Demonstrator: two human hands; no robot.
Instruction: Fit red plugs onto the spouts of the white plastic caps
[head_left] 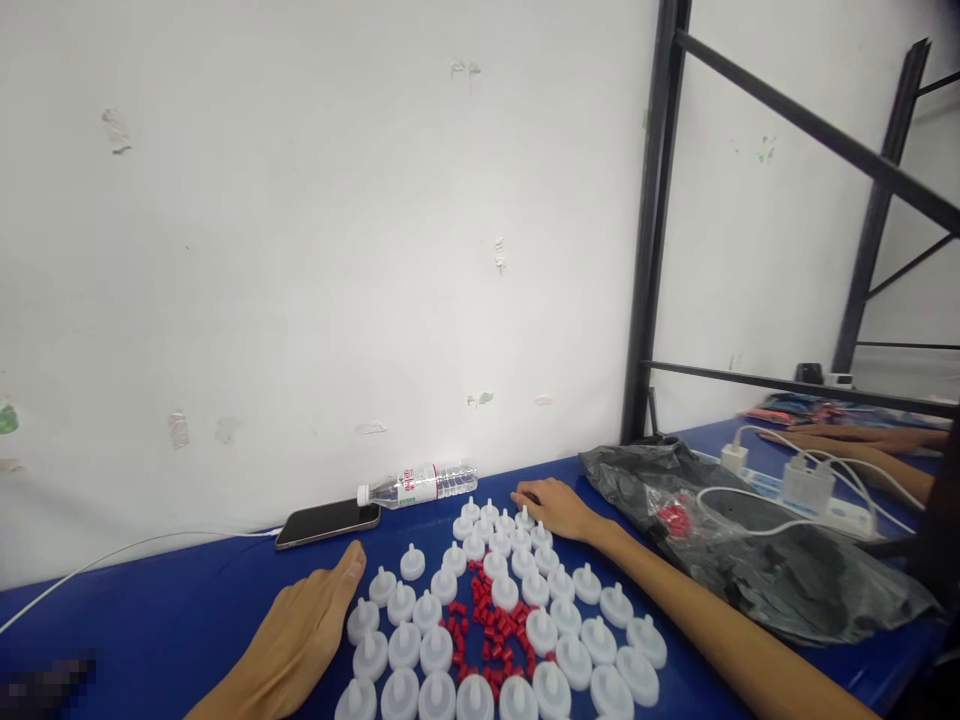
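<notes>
Where both hands rest: blue worktop point(172, 620)
Black bag point(772, 590): crumpled, to the right of the right hand point(559, 507)
Left hand point(304, 625): just beside the white caps point(403, 650), fingers mostly hidden, so I cannot tell whether open or closed
Right hand: near the caps' far end, fingers open and loosely bent
Bottle point(416, 487): clear, lying on its side, neck toward the phone
Phone point(330, 523): flat, cable attached
White caps: nozzles up, gathered between the hands
Red pieces point(498, 650): small, scattered amid the caps
</notes>
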